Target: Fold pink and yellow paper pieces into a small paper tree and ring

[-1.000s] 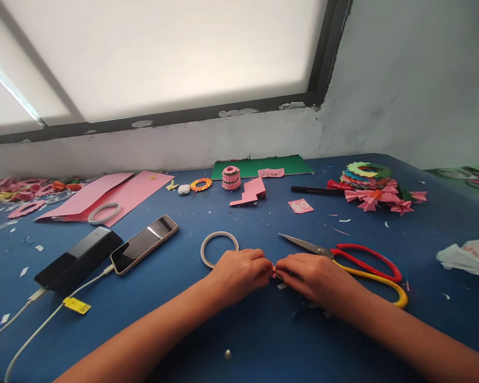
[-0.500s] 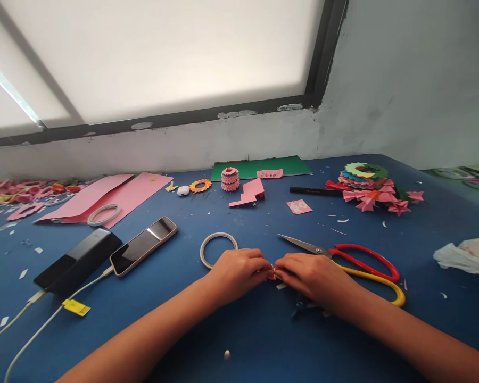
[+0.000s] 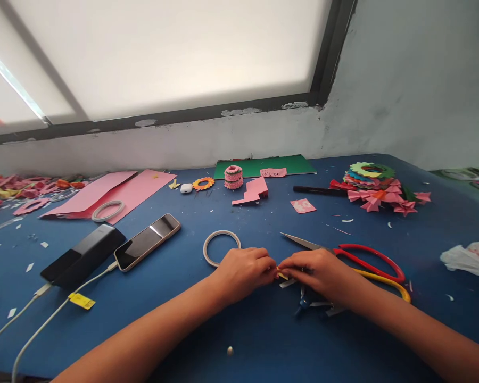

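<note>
My left hand (image 3: 245, 274) and my right hand (image 3: 323, 274) meet fingertip to fingertip low over the blue table. Both pinch a small piece of paper (image 3: 281, 275), of which a yellowish bit and a trace of red show; the fingers hide most of it. Left of my left hand lies a roll of narrow tape (image 3: 206, 249), partly covered by that hand. Behind my right hand rest large scissors (image 3: 377, 260) with one red and one yellow handle, blades pointing left. Below its palm lie white scraps (image 3: 287, 283) and a small blue object (image 3: 303, 303) I cannot make out.
A phone (image 3: 147, 242) and a black power bank (image 3: 83, 255) with white cables lie left. Behind are pink sheets (image 3: 143, 197), another tape roll (image 3: 107, 211), a scalloped pink stack (image 3: 233, 178), a green sheet (image 3: 287, 165), a black pen (image 3: 317, 190) and pink folded paper shapes (image 3: 379, 197).
The view has shifted slightly, moving everything a little to the right. My fingertips have parted slightly, so a yellow bit of paper shows more. My right hand has turned a little.
</note>
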`<action>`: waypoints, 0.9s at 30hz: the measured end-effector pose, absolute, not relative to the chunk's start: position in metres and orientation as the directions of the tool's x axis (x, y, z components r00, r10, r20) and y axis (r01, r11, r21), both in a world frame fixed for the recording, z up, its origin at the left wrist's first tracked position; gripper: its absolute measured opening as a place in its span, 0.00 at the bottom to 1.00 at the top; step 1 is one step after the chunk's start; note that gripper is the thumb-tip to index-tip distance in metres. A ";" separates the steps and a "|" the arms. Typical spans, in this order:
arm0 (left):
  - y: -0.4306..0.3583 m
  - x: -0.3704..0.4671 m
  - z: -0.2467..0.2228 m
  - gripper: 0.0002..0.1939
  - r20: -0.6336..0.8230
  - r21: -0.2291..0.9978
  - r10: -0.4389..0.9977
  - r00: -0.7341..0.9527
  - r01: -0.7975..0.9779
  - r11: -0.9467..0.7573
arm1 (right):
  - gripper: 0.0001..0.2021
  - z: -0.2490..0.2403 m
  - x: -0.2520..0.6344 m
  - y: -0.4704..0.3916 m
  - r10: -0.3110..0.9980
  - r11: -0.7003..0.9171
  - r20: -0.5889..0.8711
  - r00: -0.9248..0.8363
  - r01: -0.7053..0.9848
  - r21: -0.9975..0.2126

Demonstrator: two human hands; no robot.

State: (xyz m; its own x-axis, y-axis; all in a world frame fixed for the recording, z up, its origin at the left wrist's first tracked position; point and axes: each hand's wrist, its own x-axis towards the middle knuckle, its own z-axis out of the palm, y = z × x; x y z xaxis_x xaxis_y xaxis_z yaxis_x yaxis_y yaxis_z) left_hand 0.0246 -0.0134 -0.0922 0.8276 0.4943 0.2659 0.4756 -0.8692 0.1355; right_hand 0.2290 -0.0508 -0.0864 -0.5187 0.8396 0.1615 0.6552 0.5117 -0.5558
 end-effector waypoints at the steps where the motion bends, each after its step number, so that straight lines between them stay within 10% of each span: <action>1: -0.013 0.024 -0.091 0.10 0.261 0.149 0.493 0.830 0.469 -0.870 | 0.10 -0.087 0.229 -0.051 0.841 0.511 0.162 -0.516 0.661 -0.550; 11: -0.007 0.007 -0.079 0.08 0.193 0.296 0.447 0.874 0.382 -0.876 | 0.11 -0.093 0.227 -0.052 0.846 0.503 0.145 -0.514 0.675 -0.540; 27: -0.012 0.016 -0.085 0.07 0.215 0.155 0.492 0.843 0.468 -0.870 | 0.09 -0.076 0.228 -0.052 0.883 0.374 0.069 -0.464 0.607 -0.702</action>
